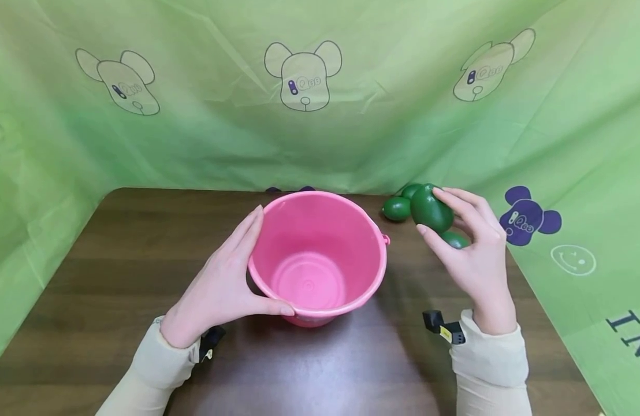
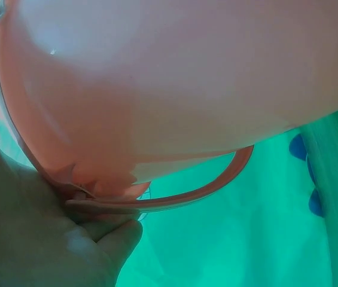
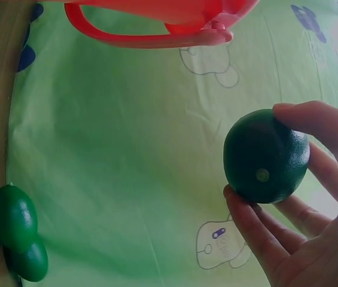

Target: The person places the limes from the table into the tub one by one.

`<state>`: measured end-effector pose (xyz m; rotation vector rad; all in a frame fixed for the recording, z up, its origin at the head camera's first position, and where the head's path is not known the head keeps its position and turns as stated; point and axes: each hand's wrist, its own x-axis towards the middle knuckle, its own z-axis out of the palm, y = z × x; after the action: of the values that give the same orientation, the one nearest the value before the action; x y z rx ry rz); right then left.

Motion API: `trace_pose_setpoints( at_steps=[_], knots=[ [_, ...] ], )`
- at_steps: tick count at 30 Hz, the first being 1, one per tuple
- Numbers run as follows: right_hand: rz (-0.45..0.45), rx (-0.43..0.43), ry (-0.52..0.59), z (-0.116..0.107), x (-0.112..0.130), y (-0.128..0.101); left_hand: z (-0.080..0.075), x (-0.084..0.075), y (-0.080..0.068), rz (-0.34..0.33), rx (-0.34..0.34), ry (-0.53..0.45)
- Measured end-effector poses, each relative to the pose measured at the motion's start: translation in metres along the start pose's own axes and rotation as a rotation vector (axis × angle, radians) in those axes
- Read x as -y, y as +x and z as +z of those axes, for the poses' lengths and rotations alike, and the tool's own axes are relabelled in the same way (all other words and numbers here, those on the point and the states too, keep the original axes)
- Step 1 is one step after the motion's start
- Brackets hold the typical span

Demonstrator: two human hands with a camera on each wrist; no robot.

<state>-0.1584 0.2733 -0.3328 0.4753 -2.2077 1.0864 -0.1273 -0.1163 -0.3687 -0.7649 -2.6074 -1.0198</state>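
A pink bucket [image 1: 317,260] stands upright and empty at the middle of the brown table [image 1: 117,260]. My left hand [image 1: 221,289] holds its left side, fingers up along the rim and thumb curved round the front. The left wrist view shows the bucket wall [image 2: 174,78], its handle [image 2: 204,188] and my palm [image 2: 37,239]. My right hand [image 1: 476,254] pinches a dark green avocado [image 1: 431,208] in the air, right of the bucket. In the right wrist view that avocado [image 3: 265,156] sits between thumb and fingers [image 3: 312,239].
Three more green avocados lie on the table behind and under my right hand [image 1: 397,208], [image 1: 410,189], [image 1: 455,240]; two show in the right wrist view [image 3: 14,216]. A green cloth with bear prints [image 1: 195,133] walls the table at the back and sides.
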Motion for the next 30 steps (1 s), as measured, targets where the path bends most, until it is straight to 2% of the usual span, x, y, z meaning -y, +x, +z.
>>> trace_pose_setpoints(
  at_steps=[4,13,20,30],
  knots=[
    [-0.007,0.012,0.008,0.000,0.004,0.005,-0.001,0.001,0.002,0.003,-0.003,-0.003],
    [-0.035,0.008,0.019,0.002,0.043,0.014,-0.001,0.000,0.003,-0.004,0.000,0.002],
    [-0.040,0.053,-0.014,0.000,0.046,0.016,-0.001,-0.002,0.001,-0.012,0.002,-0.012],
    [-0.055,0.039,0.021,0.007,0.059,0.019,-0.001,-0.001,0.001,-0.007,-0.006,-0.012]
  ],
)
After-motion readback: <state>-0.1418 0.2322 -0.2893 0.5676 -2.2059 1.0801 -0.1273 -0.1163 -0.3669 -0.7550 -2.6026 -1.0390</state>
